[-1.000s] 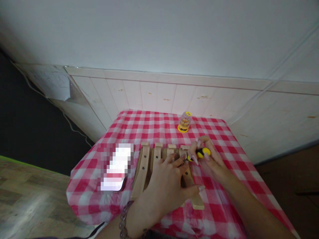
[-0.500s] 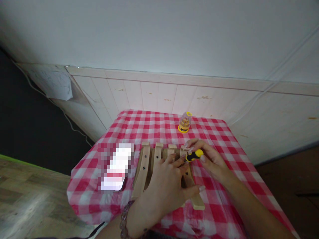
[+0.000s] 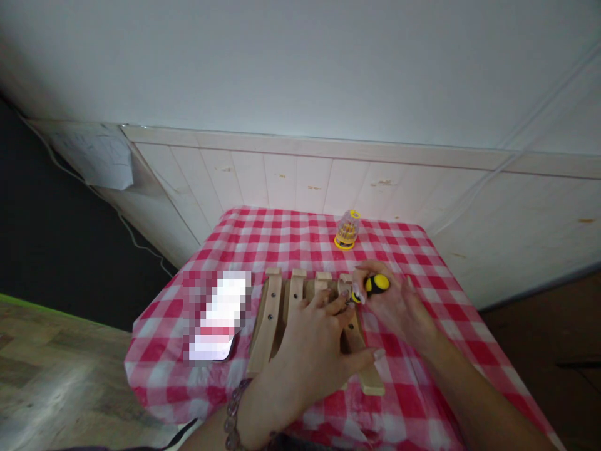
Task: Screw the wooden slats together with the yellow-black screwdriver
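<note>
A wooden frame with curved slats across it lies on the table, dark screws showing in several of them. My left hand lies flat over the middle slats, fingers spread and thumb stretched toward the lower end of the rightmost slat. Its fingertips are beside the screwdriver's tip, and it hides much of the frame. In my right hand is a yellow and black screwdriver, tilted, its tip down at the upper part of the rightmost slat. Whether the tip sits in a screw I cannot tell.
A clear case with yellow trim holding screwdriver bits stands toward the back. Left of the frame lies a phone, its screen blurred. The red and white checked tablecloth reaches to a panelled wall behind.
My right hand has shifted its grip and turned on the screwdriver, whose handle sits slightly further right and higher. My left hand has stayed in place.
</note>
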The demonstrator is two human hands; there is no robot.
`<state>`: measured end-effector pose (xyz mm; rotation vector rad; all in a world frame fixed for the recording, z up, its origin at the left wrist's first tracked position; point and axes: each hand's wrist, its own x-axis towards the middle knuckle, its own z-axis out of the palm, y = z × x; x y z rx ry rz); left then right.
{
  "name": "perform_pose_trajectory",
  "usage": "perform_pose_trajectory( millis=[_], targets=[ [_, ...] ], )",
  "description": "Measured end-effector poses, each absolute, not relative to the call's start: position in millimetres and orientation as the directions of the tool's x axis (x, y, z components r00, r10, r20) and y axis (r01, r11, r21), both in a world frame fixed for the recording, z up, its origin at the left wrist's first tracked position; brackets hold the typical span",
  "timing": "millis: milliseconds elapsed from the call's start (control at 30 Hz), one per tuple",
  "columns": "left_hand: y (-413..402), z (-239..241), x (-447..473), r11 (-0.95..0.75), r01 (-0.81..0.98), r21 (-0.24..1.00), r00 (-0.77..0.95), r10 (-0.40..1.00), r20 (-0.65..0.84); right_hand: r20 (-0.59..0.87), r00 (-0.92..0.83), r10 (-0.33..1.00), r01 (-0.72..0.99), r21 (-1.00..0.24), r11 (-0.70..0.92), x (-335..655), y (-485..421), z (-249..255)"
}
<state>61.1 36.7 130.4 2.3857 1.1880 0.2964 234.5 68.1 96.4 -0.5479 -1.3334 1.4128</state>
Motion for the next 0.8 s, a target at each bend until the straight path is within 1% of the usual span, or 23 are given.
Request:
perform_pose_trajectory(
  millis=[67,100,167,267,333,433,533,633,733,800],
  targets=[
    [36.6,130.5,61.2,-0.524,0.698,0.489,0.602,0.798,-0.004,0.286,-0.344,0.894,-0.379,-0.914,0.146,235.7,69.1,94.9],
    [36.8,130.3,61.2,-0.524,0.697,0.489,0.602,0.799,-0.002,0.283,-0.346,0.895,-0.364,-0.919,0.15,237.4,69.9,93.1],
    [37.2,129.8,61.5,-0.522,0.698,0.489,0.602,0.799,-0.006,0.3,-0.336,0.893,-0.292,-0.934,0.204,242.6,71.9,88.6],
    [37.7,128.6,61.7,-0.523,0.696,0.491,0.603,0.798,-0.005,0.362,-0.337,0.869,-0.145,-0.932,0.332,250.0,74.3,85.1],
    [37.6,128.1,61.7,-0.525,0.698,0.487,0.603,0.798,-0.005,0.397,-0.321,0.86,-0.124,-0.918,0.378,251.6,74.7,87.0],
    [37.1,128.2,61.8,-0.523,0.701,0.484,0.603,0.798,-0.011,0.406,-0.305,0.861,-0.199,-0.912,0.36,249.4,73.6,92.4],
    [36.8,128.2,61.7,-0.525,0.695,0.491,0.604,0.797,-0.002,0.374,-0.342,0.862,-0.289,-0.915,0.282,245.4,71.4,94.6],
    [37.0,126.5,61.5,-0.527,0.691,0.495,0.609,0.793,-0.005,0.355,-0.356,0.864,-0.326,-0.914,0.242,240.6,69.2,93.9],
    [37.7,124.5,61.7,-0.526,0.693,0.494,0.604,0.797,0.001,0.364,-0.306,0.88,-0.372,-0.896,0.241,235.8,68.3,94.5],
    [38.1,124.3,62.0,-0.526,0.692,0.495,0.601,0.799,0.009,0.329,-0.307,0.893,-0.4,-0.896,0.192,234.1,68.7,95.3]
  ],
)
